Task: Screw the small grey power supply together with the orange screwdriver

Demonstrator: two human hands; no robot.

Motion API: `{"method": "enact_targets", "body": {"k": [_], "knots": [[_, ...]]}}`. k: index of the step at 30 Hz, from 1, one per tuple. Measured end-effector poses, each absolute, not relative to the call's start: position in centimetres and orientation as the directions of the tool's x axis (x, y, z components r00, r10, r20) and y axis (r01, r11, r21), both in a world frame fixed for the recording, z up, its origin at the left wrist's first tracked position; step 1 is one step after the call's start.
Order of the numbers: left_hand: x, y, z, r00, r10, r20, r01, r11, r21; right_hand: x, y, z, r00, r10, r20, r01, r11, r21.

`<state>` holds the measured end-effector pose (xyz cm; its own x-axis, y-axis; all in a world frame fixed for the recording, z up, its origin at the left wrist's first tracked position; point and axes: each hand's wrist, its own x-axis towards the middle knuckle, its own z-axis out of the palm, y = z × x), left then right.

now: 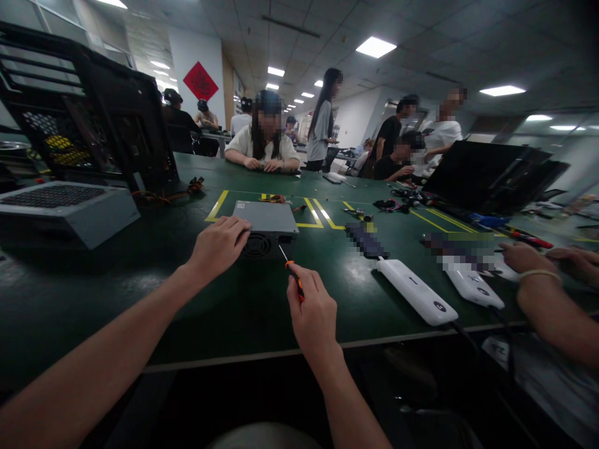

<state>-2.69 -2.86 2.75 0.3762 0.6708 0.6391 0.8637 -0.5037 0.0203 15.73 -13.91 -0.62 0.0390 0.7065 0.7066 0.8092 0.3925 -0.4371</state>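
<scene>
Left grip: on the box — clasping it, I can't tell
Right grip: clenching my screwdriver near the box

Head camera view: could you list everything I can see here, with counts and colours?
Small metal box with round fan grille: 1, grey, table centre
Thin orange-and-black screwdriver: 1, in the right hand
Larger metal box with perforated top: 1, grey, left
Open computer case: 1, black, behind larger box
Large boxy unit: at least 1, black, far right
Long worktable: 1, green, foreground
Tape lines: several, yellow, on table
Rounded plastic devices: 2, white, right
Loose cables: uncountable, mixed dark, right
Diamond wall sign: 1, red, background
Ceiling lights: several, white, overhead
Other people: several, across room and right
Wearer's hands: 2, left on small box, right gripping screwdriver
</scene>
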Motion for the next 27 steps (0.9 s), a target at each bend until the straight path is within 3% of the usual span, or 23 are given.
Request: {"method": "enact_targets", "body": {"k": [7,12,18,23,27], "knots": [[-3.4,-2.6,2.8,0.379,0.660,0.648,0.866,-0.500,0.003,14.6,-15.1,-0.3,-0.025,0.735,0.677,0.816,0.406,-0.412],[-3.8,-2.1,2.6,0.388,0.638,0.665,0.845,-0.534,0.020,14.9,-15.2,-0.1,-0.049,0.608,0.792,0.846,0.447,-0.291],[-3.2,-2.2,2.1,0.404,0.591,0.698,0.822,-0.570,0.007,15.3,-14.2,-0.5,-0.029,0.539,0.842,0.861,0.442,-0.253],[-2.1,-2.8,1.5,0.494,0.533,0.687,0.746,-0.666,-0.020,14.8,-14.1,-0.9,-0.149,0.454,0.878,0.822,0.550,-0.145],[-1.6,-3.1,1.0,0.468,0.553,0.690,0.768,-0.640,-0.008,14.8,-14.0,-1.0,-0.130,0.459,0.879,0.818,0.551,-0.167]]}}
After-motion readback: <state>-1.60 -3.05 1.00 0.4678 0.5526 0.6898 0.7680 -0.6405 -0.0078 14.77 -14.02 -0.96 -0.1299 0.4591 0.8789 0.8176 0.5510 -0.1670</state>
